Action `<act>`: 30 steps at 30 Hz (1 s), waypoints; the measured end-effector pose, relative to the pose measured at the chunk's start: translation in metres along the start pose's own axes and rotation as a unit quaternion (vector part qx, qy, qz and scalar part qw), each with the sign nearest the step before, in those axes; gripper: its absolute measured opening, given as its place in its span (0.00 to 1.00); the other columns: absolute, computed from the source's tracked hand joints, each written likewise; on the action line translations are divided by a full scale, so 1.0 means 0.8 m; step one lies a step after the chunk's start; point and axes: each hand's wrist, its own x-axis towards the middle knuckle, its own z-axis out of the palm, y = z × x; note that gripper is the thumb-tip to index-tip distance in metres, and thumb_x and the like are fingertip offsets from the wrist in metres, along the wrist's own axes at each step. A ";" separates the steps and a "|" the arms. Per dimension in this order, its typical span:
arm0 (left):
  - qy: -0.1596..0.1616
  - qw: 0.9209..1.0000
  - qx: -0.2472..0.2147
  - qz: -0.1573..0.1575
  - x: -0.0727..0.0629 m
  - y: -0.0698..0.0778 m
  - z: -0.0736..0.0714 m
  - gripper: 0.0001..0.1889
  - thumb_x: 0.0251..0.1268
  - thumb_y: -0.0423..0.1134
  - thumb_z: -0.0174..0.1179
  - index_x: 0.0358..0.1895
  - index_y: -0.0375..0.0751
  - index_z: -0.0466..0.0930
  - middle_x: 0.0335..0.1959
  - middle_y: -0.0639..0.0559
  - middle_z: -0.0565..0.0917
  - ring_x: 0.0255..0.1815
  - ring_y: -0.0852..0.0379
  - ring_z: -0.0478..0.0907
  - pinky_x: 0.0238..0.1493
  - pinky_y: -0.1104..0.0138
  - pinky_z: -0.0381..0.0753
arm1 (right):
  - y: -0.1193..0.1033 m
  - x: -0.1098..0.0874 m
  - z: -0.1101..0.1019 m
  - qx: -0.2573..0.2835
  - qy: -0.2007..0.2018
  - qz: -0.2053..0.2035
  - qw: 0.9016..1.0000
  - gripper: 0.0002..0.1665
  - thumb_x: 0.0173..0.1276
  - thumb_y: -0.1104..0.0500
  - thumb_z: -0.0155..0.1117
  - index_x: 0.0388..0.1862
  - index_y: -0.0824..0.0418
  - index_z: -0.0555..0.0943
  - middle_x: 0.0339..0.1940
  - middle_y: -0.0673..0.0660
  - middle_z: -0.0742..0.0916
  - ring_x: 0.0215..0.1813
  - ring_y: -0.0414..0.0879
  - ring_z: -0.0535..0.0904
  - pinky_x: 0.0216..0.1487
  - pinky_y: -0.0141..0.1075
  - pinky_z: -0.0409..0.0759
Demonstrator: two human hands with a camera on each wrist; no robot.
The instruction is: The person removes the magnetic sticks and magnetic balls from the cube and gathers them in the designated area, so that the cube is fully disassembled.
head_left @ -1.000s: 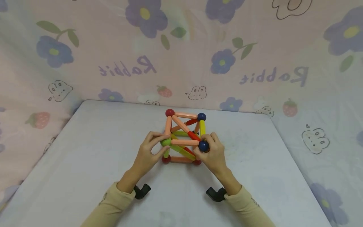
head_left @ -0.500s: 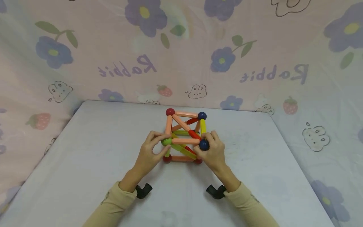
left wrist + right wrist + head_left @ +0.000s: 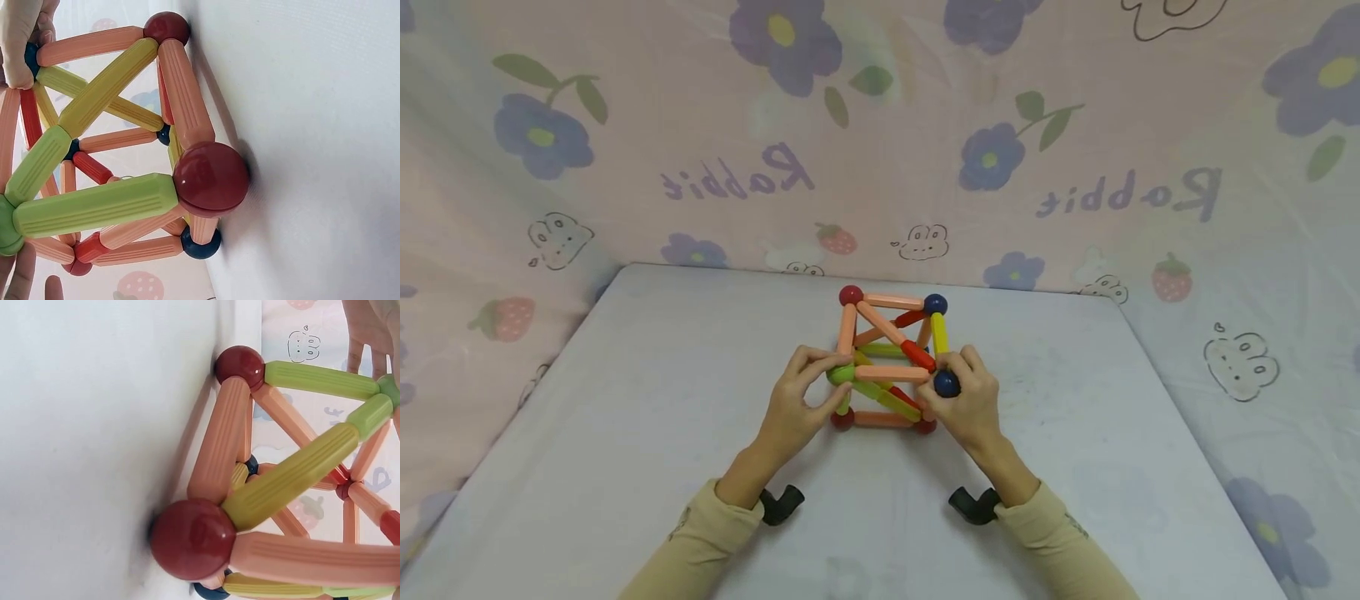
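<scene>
A cube-like frame of magnetic rods and balls [image 3: 891, 374] stands on the table, built of salmon, yellow, green and red rods. Its near top-left corner is a green ball [image 3: 841, 375], which my left hand [image 3: 793, 400] pinches between thumb and fingers. My right hand [image 3: 970, 400] pinches a dark blue ball [image 3: 947, 383] at the near top-right corner. A narrow gap shows between that ball and the end of the red rod [image 3: 917, 356]. Two red balls [image 3: 194, 539] form the near bottom corners, resting on the tabletop in the right wrist view.
The white table [image 3: 647, 467] reaches back to a patterned curtain [image 3: 880, 150] with flowers and rabbits, which also hangs along both sides. A black curved piece [image 3: 782, 505] sticks out at the left cuff, and a matching piece [image 3: 974, 506] at the right cuff.
My right hand has shifted slightly right with the dark blue ball, and a gap has appeared between it and the rod ends. My left hand has barely moved.
</scene>
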 end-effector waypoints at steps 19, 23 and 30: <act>0.001 1.000 -0.010 -0.003 -0.001 0.003 0.000 0.18 0.53 0.25 0.68 0.50 0.34 0.82 0.45 0.45 0.76 0.50 0.52 0.76 0.60 0.85 0.69 | 0.002 -0.005 -0.005 -0.018 -0.007 -0.005 1.000 0.20 0.42 0.77 0.72 0.32 0.68 0.72 0.29 0.60 0.77 0.31 0.50 0.79 0.33 0.43 0.86; 0.002 1.000 -0.009 -0.003 -0.001 0.003 0.001 0.19 0.53 0.26 0.68 0.50 0.36 0.82 0.45 0.46 0.76 0.49 0.53 0.76 0.59 0.85 0.70 | 0.001 -0.005 -0.009 -0.005 -0.010 -0.020 1.000 0.19 0.44 0.78 0.71 0.31 0.69 0.71 0.27 0.61 0.78 0.30 0.48 0.78 0.30 0.41 0.85; 0.005 1.000 -0.008 -0.004 0.000 0.002 0.000 0.18 0.53 0.26 0.68 0.50 0.36 0.82 0.45 0.45 0.76 0.49 0.52 0.76 0.59 0.85 0.69 | 0.002 -0.004 -0.018 0.042 -0.008 -0.004 0.999 0.16 0.46 0.78 0.70 0.29 0.70 0.72 0.23 0.61 0.81 0.27 0.47 0.80 0.34 0.22 0.81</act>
